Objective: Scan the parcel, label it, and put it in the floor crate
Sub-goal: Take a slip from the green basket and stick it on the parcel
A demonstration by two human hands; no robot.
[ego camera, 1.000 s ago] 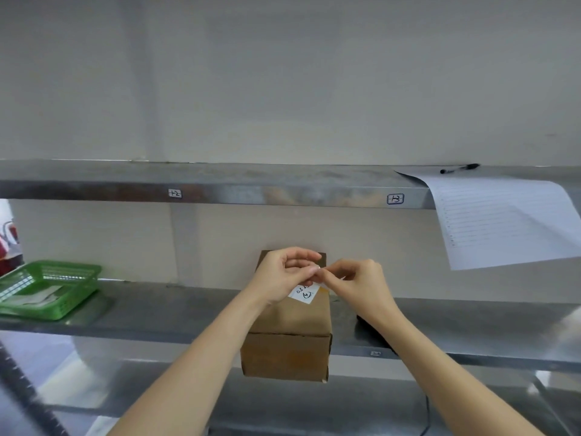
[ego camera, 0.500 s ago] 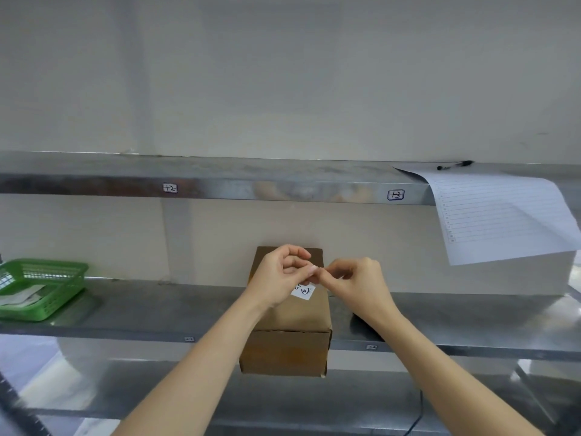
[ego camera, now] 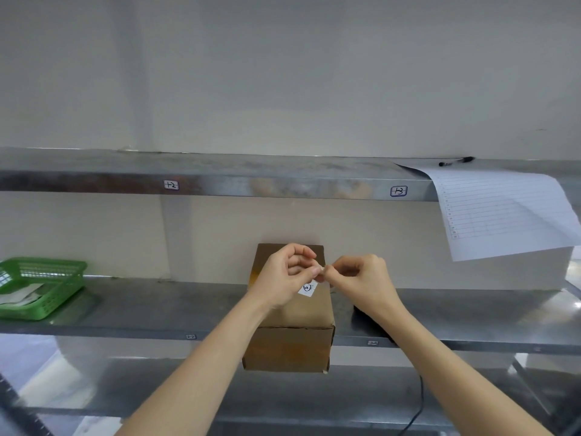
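— Where's the parcel?
— On the middle shelf, centre.
— And the hands?
— Left hand and right hand fingers pinched on the label, twelve o'clock of the parcel.

Parcel: plain brown cardboard, darker on the front face; label above it white, with a black handwritten mark inside a circle. Basket bright green, open lattice pattern; shelves grey bare metal with dull mottled reflections, edge tags white with dark handwriting. Hanging sheet white, ruled with fine grey lines; pen black; wall off-white.
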